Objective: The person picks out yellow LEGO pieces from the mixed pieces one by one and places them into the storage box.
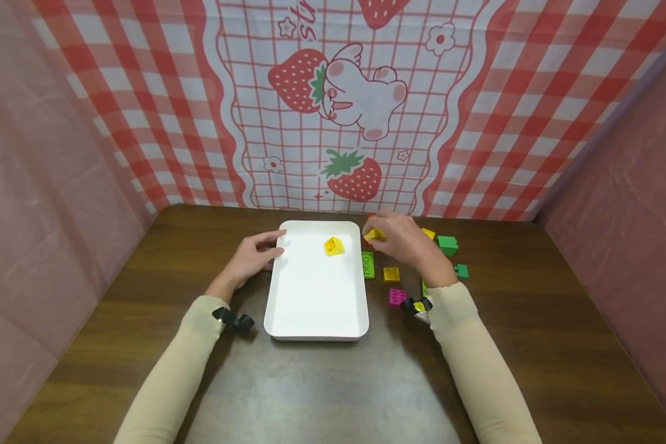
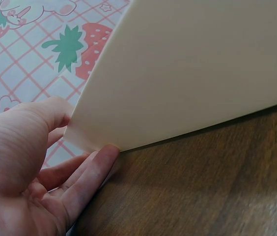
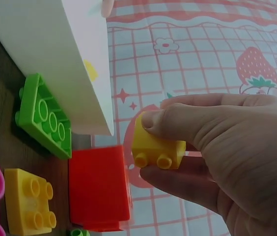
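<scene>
My left hand [image 1: 248, 259] grips the white tray [image 1: 316, 333] at its left rim. In the left wrist view some fingers [image 2: 96, 169] touch the tray's outer wall, and the tips of others go behind its edge. My right hand [image 1: 402, 240] pinches a yellow toy brick [image 3: 157, 142] between thumb and fingers, just past the tray's right rim. Two studs on this brick show in the right wrist view. Directly beside it is a red brick [image 3: 99, 187], mostly covered by the hand in the head view. Inside the tray lies another yellow brick [image 1: 333, 246], with a sloped shape.
Right of the tray lie a light green brick [image 1: 369, 265], a flat yellow brick [image 1: 391, 274] and a magenta brick [image 1: 397, 297]. Farther right are green bricks [image 1: 447, 245] and a yellow piece [image 1: 428, 234]. A patterned cloth [image 1: 333, 142] hangs behind the wooden table [image 1: 322, 394].
</scene>
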`<move>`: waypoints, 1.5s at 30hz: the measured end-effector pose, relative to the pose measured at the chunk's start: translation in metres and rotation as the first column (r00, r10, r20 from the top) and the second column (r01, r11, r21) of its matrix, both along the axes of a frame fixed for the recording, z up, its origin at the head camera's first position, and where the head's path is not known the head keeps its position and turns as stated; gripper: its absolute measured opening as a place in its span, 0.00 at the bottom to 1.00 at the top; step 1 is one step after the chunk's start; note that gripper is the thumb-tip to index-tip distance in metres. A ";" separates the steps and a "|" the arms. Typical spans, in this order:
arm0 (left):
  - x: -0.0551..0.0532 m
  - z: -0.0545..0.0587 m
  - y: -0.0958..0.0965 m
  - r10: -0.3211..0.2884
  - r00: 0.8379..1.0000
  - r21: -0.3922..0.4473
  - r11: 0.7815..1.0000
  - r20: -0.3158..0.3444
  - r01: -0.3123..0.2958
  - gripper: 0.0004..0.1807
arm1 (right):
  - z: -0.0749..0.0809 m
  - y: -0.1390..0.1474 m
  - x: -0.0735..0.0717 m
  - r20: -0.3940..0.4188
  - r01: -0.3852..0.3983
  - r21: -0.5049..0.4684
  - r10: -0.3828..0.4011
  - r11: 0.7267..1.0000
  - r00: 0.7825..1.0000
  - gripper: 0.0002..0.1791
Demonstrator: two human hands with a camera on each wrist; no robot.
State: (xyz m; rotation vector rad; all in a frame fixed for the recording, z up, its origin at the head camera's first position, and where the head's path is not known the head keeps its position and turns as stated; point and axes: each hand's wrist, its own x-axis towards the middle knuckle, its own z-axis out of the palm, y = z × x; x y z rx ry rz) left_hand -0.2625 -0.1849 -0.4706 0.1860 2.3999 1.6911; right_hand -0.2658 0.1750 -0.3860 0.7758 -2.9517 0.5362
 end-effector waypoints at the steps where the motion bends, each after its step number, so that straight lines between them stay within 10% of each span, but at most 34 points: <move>1: 0.000 0.001 0.000 0.000 1.000 -0.001 1.000 -0.001 0.000 0.31 | 0.000 -0.001 0.000 0.008 -0.003 0.002 0.003 1.000 1.000 0.13; 45: -0.001 0.001 0.002 0.018 1.000 0.007 1.000 0.005 -0.018 0.31 | 0.029 -0.072 -0.001 0.113 -0.175 0.151 0.158 0.973 0.981 0.15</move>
